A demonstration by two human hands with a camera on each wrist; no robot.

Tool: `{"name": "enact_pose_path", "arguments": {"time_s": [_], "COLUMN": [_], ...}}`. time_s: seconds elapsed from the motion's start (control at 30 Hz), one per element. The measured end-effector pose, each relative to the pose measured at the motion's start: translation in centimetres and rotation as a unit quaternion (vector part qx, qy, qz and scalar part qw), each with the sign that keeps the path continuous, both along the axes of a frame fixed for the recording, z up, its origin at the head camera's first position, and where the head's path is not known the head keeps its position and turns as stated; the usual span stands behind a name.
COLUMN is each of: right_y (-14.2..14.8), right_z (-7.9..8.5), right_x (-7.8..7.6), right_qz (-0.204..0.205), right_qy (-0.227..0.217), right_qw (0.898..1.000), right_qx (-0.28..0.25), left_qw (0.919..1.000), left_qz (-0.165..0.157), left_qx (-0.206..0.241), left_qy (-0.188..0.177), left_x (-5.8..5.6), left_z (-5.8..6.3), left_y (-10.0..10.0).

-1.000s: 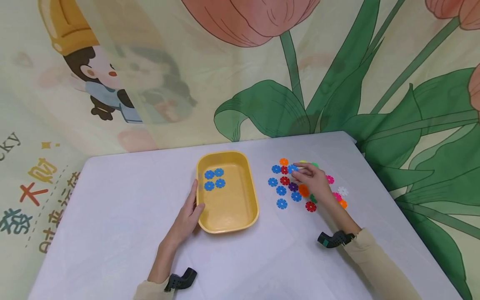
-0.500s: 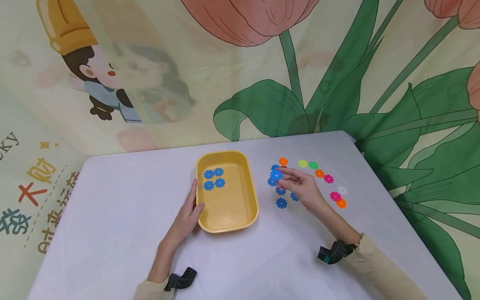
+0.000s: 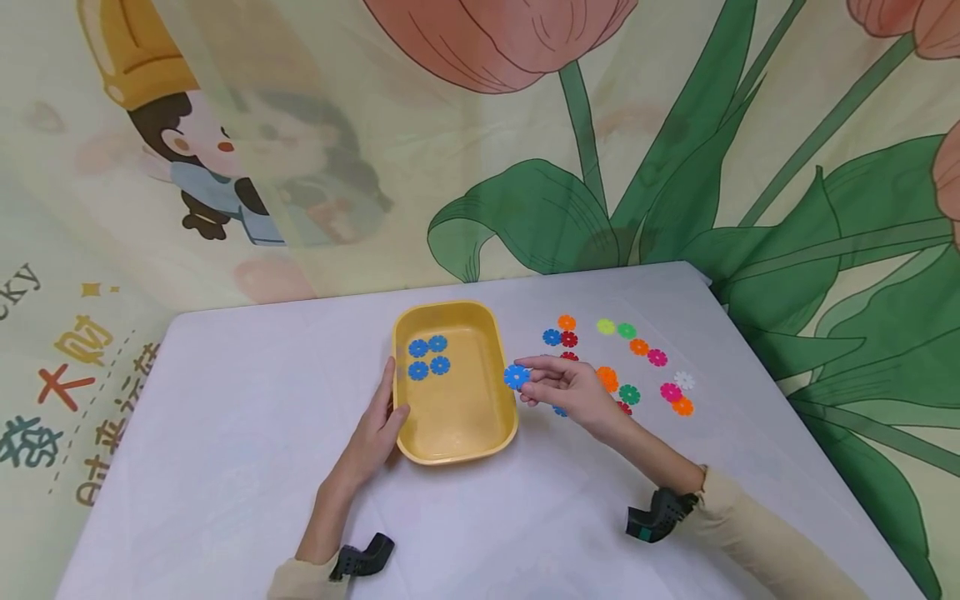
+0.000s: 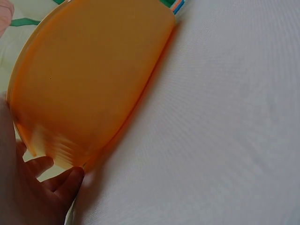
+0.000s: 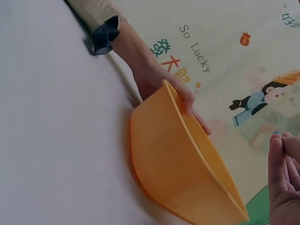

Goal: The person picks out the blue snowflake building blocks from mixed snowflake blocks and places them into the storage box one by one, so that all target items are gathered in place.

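A yellow plastic tray [image 3: 457, 425] stands on the table, with several blue snowflake discs [image 3: 439, 365] lying flat in its far left part. My left hand [image 3: 375, 429] grips the tray's left wall, thumb over the rim and the other fingers outside, as the left wrist view also shows. Between right thumb and fingertips, my right hand [image 3: 573, 392] pinches a blue snowflake disc [image 3: 516, 377] at the tray's right rim. In the right wrist view only a sliver of that blue disc [image 5: 277, 133] shows beyond the fingertips.
Right of the tray lie loose discs: blue [image 3: 552, 337], red [image 3: 569, 339], orange [image 3: 607, 379], green [image 3: 629, 394], pink [image 3: 657, 357] and white [image 3: 684, 381]. The right hand covers some of them. A printed cloth [image 3: 517, 217] hangs behind the table's far edge.
My right hand has carried the blue snowflake disc left from the loose discs to the tray's right rim. The left hand and the tray have stayed put.
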State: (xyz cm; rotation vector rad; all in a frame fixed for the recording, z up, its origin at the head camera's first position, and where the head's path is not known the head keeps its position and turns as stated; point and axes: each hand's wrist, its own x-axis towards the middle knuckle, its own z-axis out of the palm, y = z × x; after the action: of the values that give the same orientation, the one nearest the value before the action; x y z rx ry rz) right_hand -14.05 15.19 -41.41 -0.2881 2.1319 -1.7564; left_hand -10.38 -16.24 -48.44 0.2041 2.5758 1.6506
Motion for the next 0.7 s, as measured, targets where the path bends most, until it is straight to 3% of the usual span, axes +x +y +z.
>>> {"name": "enact_pose_path", "arguments": {"time_s": [0.17,0.33,0.7], "right_y": [-1.0,-2.2,-7.1], "right_z": [-0.3,-0.7,-0.6], "right_x": [-0.1,-0.6,-2.7], "right_qz": [0.026,0.073,0.192], "right_qy": [-0.010,-0.009,0.018], "right_qw": [1.000,0.997,0.975], "right_qx": [-0.003,0.028,0.112], "left_qw": [1.0000,1.0000,0.9999], "left_qz": [-0.001,0.000,-0.001], "left_qx": [-0.003,-0.006,-0.011], "left_qy": [-0.001,0.004,0.000], "left_x": [0.0,0.0,0.0], "left_z": [0.0,-0.1,0.0], "left_y": [0.0,-0.1,-0.1]}}
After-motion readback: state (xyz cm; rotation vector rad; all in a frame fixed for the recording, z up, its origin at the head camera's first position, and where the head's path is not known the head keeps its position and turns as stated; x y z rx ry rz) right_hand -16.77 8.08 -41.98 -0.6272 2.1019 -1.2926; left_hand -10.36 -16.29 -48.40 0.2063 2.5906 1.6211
